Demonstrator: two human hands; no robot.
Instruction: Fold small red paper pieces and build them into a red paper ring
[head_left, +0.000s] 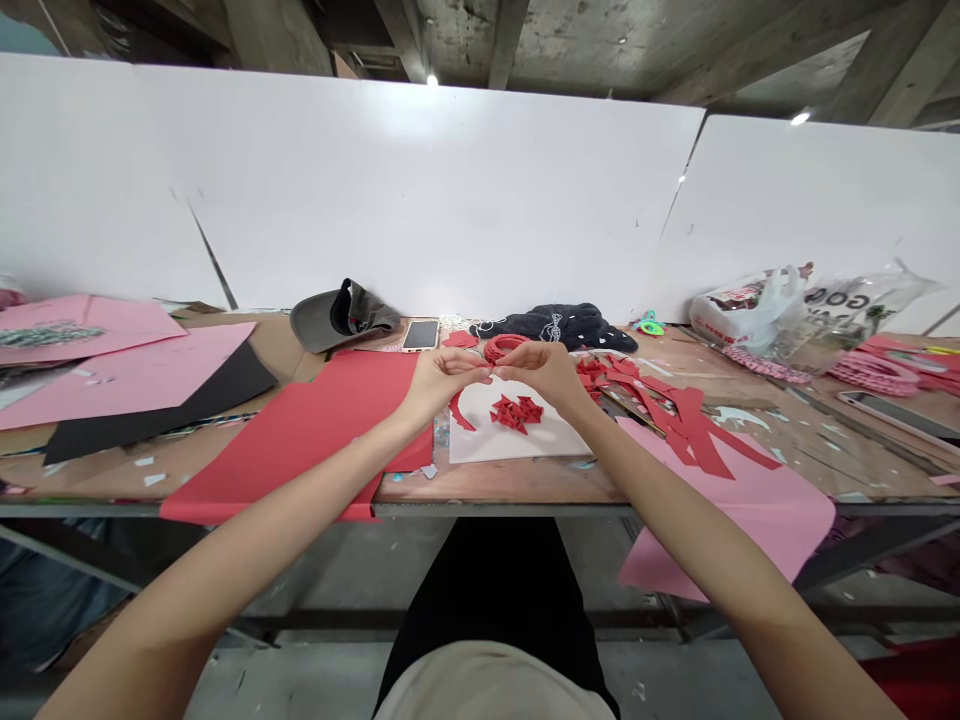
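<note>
My left hand [446, 382] and my right hand [536, 370] meet above the wooden table, their fingertips pinched together. Anything between the fingertips is too small to make out. Directly below them, a heap of small folded red paper pieces [516, 412] lies on a white sheet [517, 440], with a curved red paper strip [461, 410] at the sheet's left side. A coiled red paper ring [504, 347] sits just beyond my fingers. A large red paper sheet [300, 430] lies under my left wrist. Cut red strips [690, 430] sprawl to the right of my right forearm.
A phone [420, 335], a grey cap [341, 318] and a dark cloth [555, 325] lie at the back of the wooden table [337, 470]. Pink sheets [97, 370] and a black sheet [157, 405] are at left. Plastic bags [750, 310] stand at back right, before a white board [420, 190].
</note>
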